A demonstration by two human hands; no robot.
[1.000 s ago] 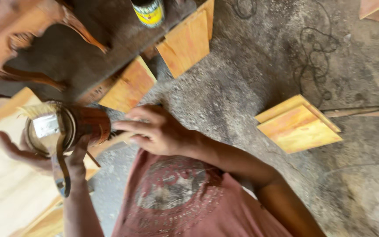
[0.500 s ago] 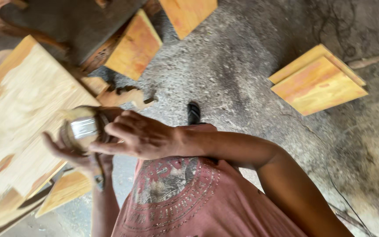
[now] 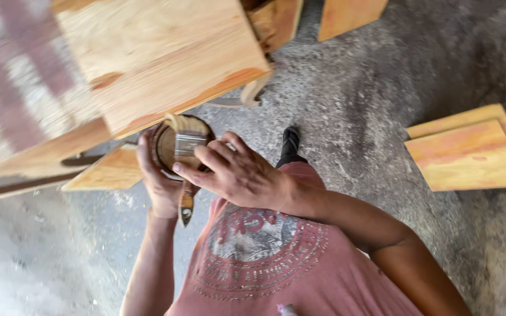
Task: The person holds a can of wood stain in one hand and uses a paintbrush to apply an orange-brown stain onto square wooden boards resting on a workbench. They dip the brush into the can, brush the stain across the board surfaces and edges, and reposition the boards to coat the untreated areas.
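Head view: left hand [image 3: 158,181] grasps can [image 3: 168,146] and paintbrush [image 3: 186,175] under panel edge [image 3: 188,105]; right hand [image 3: 238,175] released.

No packages, labels, signs or screens show here; the only print is a round grey emblem [image 3: 253,246] on the person's pink shirt.

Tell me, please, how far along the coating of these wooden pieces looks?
Looks done: the orange-tinted boards on the concrete floor already show colour. In hand: the left hand cups a small tin with a flat brush lying across it, while the right hand reaches over its top. Looks left: the pale panel above is mostly bare wood, tinted only along its edge.
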